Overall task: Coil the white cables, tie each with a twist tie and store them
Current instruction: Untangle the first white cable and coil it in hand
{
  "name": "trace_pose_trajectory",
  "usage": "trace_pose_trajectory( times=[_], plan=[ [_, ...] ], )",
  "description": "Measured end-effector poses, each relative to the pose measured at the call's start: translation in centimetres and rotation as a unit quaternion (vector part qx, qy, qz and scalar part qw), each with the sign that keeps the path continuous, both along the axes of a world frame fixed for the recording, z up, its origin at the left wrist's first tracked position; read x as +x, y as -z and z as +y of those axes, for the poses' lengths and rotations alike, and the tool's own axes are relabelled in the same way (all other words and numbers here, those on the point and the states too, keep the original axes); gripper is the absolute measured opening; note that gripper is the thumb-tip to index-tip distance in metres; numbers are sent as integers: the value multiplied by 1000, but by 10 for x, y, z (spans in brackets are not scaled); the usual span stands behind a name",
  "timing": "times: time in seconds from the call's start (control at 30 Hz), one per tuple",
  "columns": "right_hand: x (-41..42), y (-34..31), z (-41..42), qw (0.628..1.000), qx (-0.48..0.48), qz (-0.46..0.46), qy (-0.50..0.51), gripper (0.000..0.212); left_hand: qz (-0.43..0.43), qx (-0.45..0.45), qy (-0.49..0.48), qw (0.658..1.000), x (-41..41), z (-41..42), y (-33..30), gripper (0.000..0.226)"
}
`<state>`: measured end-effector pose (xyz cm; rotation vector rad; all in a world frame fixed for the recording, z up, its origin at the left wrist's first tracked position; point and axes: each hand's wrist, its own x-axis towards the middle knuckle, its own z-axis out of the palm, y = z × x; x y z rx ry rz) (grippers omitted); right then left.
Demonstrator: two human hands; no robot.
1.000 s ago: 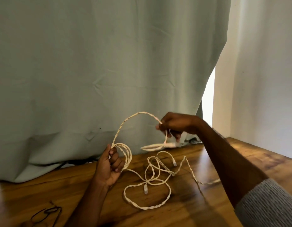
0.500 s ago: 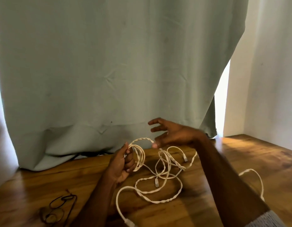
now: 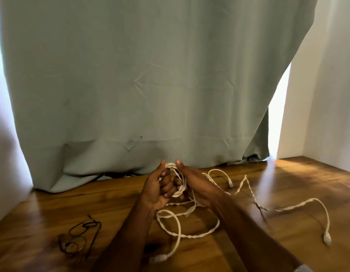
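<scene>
White cable (image 3: 197,233) is partly coiled above the desk (image 3: 288,193): left hand (image 3: 156,190) grips the coil (image 3: 177,179), right hand (image 3: 191,183) seemingly pinches its top. Lay matching loops, feeding slack untwisted.

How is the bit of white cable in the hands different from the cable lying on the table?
The coil is wound into tight, small loops, while the loose cable sprawls in wide, uneven curves. The coil is held up between the left hand and right hand; the loose cable rests on the wooden table. No plug shows on the coil, but the loose cable shows connector ends. Both are white and twisted.
</scene>
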<state>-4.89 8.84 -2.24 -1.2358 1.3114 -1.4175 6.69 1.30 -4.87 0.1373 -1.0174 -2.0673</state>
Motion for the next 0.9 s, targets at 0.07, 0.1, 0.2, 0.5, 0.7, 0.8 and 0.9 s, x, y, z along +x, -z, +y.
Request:
trace_pose_trajectory(
  times=[0.07,0.1,0.2,0.5,0.7,0.8,0.9],
  plan=[
    [0,9,1,999,17,-47,-8,54,-18,0,-10,1000,-3,1,0,43],
    [-3,11,2,998,8,-62,-13,53,-25,-2,-11,1000,-3,0,0,42],
    [-8,11,6,996,-37,-79,-22,40,-35,-10,2,999,0,-3,-1,42],
    [-3,4,4,972,-89,188,111,45,-83,-22,49,995,-1,4,0,41],
    [-6,-1,4,996,-37,61,55,43,-43,1,130,991,-3,1,-5,49],
    [-14,5,12,999,-24,-12,20,39,-38,4,122,992,-4,0,-4,47],
    [-15,7,19,998,-55,-15,41,39,-17,28,76,997,-7,1,-5,52]
  ],
)
